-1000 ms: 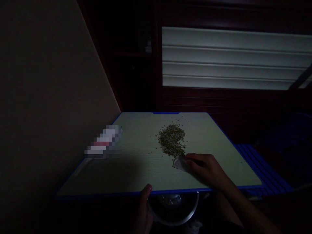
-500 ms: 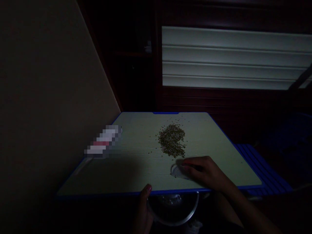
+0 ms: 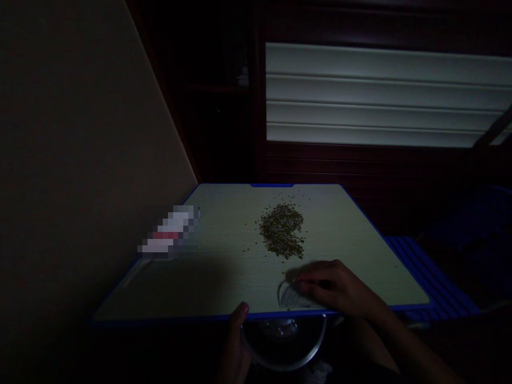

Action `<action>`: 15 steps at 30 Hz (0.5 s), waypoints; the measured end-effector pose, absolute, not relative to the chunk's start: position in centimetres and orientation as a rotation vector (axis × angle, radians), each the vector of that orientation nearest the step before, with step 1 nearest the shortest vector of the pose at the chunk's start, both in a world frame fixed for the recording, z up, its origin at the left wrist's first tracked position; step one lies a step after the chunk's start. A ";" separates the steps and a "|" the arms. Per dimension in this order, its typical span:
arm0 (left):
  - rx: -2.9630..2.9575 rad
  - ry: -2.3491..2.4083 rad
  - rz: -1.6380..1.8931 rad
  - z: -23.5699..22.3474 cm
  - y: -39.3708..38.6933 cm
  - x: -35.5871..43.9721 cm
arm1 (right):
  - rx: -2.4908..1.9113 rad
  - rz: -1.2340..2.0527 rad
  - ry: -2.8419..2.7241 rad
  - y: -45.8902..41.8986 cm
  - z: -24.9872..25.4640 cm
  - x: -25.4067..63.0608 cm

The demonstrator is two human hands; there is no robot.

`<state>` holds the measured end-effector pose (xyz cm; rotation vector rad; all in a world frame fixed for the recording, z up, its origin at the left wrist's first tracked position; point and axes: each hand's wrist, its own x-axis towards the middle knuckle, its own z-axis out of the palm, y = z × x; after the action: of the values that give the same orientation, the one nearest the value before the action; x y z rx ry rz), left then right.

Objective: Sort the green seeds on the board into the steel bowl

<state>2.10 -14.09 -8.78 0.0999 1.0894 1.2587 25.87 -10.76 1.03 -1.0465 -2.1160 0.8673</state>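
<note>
A heap of small greenish-brown grains (image 3: 282, 237) lies on a pale table with a blue rim (image 3: 224, 266). My right hand (image 3: 340, 290) is closed on a small clear scoop-like piece (image 3: 290, 295), which rests on the table close to the near edge, below the heap. My left hand (image 3: 236, 346) grips the rim of a metal bowl (image 3: 285, 341) held just under the table's near edge, with the thumb up against that edge. The room is very dim.
A pixelated white and red object (image 3: 170, 232) lies at the table's left side. A pale wall stands to the left. A light slatted panel (image 3: 384, 96) hangs beyond the table. Blue slatted furniture (image 3: 424, 272) stands at the right.
My right hand has drawn the clear piece from the foot of the heap toward the near table edge. The left hand and bowl have stayed in place.
</note>
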 end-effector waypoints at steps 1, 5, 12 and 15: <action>0.099 1.101 1.262 -8.8 -14.0 2.1 | -1.047 0.858 -2.122 -10.8 1.1 25.8; 0.074 1.124 1.241 -9.0 -13.8 2.2 | -1.020 0.874 -2.133 -10.8 1.4 25.7; 0.026 1.133 1.161 -8.0 -13.8 2.4 | -0.986 0.918 -2.120 -10.9 1.4 25.8; 0.039 1.135 1.177 -8.1 -13.8 2.4 | -0.972 0.919 -2.124 -10.9 1.3 25.8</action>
<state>2.35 -13.79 -8.14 0.0387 1.1349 1.1768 25.80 -10.89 1.35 -0.9725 -2.1242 0.9194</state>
